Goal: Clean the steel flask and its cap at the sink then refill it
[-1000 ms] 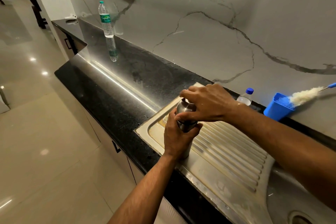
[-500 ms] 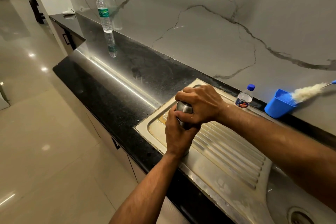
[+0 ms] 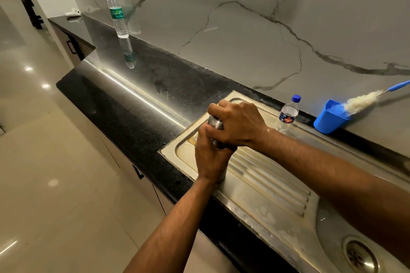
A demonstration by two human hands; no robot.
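1. the steel flask [image 3: 215,122] stands upright at the middle of the frame, on the left end of the ribbed steel drainboard [image 3: 266,186]; its base shows just below the lower hand, touching the drainboard.
2. the left hand [image 3: 210,157] comes up from the bottom of the frame and wraps its fingers round the flask's body, covering most of it.
3. the right hand [image 3: 238,125] comes in from the right edge and curls over the top of the flask, gripping the upper part; the cap is hidden under its fingers, so whether it is on or loose cannot be told.
4. the two hands touch, the right stacked directly over the left, with only a small band of bare steel showing between them at the upper left of the flask.
5. the sink [image 3: 328,235] basin with its drain [image 3: 360,256] lies at the lower right corner.
6. on the black tabletop [image 3: 133,104], a small bottle with a blue cap [image 3: 288,112] stands right of the hands near the wall, and a blue cup [image 3: 328,118] holding a fluffy brush [image 3: 361,102] sits further right.
7. a tall clear water bottle [image 3: 117,14] stands at the upper left, well apart from the flask.
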